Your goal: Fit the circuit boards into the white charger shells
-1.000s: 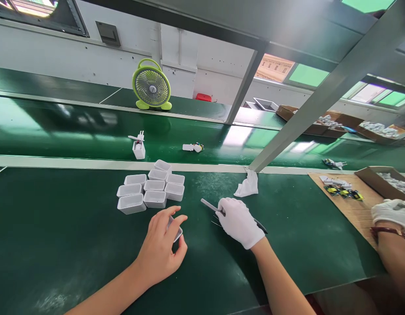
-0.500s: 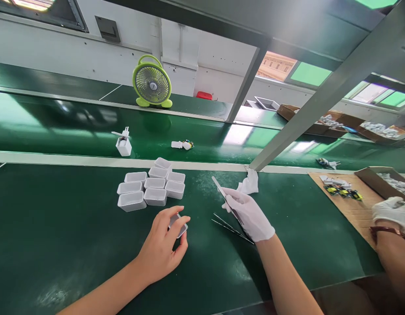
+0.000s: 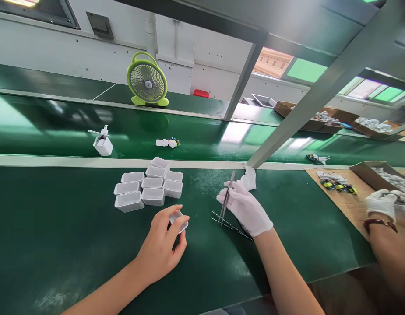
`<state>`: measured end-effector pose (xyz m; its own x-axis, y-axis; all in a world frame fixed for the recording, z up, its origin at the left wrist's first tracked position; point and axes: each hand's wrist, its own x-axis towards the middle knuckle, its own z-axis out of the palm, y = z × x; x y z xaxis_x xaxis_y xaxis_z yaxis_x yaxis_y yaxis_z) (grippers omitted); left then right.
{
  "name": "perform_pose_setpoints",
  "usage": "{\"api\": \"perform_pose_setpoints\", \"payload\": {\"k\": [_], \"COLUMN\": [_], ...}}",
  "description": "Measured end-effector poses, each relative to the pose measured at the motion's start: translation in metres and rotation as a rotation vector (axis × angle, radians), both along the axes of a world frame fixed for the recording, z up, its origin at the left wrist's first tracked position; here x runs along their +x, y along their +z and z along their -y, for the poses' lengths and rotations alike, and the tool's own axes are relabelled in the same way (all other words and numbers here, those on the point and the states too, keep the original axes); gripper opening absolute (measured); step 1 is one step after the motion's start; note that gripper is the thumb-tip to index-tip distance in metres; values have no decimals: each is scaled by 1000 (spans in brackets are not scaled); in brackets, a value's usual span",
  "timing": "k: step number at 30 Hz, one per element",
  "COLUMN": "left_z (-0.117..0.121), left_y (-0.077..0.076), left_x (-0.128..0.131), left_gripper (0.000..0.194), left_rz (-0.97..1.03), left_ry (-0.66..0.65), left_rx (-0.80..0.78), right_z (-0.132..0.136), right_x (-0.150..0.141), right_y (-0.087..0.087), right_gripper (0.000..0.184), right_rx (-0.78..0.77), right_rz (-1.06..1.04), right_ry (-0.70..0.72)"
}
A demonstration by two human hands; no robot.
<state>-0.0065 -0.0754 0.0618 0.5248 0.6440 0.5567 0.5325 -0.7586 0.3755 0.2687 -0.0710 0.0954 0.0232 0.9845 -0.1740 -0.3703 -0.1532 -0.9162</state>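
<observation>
My left hand (image 3: 166, 238), bare, has its fingers curled around a small white plastic case (image 3: 178, 222), partly hidden behind them, low over the green work surface. In a white glove, my right hand (image 3: 246, 208) grips a pair of metal tweezers (image 3: 227, 199), held nearly upright with the tips down. Beneath it, what looks like a second pair of tweezers (image 3: 233, 226) lies on the surface. A close cluster of several open white cases (image 3: 153, 196) stands beyond my left hand. A crumpled white cloth or glove (image 3: 250, 178) lies past my right hand.
A green conveyor belt (image 3: 202, 146) behind a pale rail carries a white case with a plug (image 3: 103, 143) and a small circuit assembly (image 3: 168, 142). A slanting metal post (image 3: 264, 151) rises behind. At right, a co-worker's gloved hand (image 3: 381, 204) is near a cardboard box (image 3: 369, 173).
My right hand has turned the tweezers from slanting with one end up-left to nearly upright. The pieces on the belt have moved left. My left hand stays on the case.
</observation>
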Motion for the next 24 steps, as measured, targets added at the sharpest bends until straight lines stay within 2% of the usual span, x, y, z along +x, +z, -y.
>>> {"api": "perform_pose_setpoints", "payload": {"k": [6, 10, 13, 17, 24], "left_z": [-2, -2, -2, -2, -1], "left_y": [1, 2, 1, 0, 1], "left_x": [2, 2, 2, 1, 1], "left_gripper": [32, 31, 31, 30, 30], "left_rz": [-17, -27, -28, -25, -22], "left_ry": [-3, -3, -4, -8, -8], "left_rx": [-3, -5, -10, -11, -17], "right_z": [2, 3, 5, 4, -3], "right_x": [-2, -5, -9, -14, -15], "right_y": [5, 10, 12, 10, 2], "right_gripper": [36, 46, 46, 38, 35], "right_rx": [-19, -63, -90, -66, -62], "right_rz": [152, 377, 385, 459, 474], "right_ry": [-1, 10, 46, -121, -155]}}
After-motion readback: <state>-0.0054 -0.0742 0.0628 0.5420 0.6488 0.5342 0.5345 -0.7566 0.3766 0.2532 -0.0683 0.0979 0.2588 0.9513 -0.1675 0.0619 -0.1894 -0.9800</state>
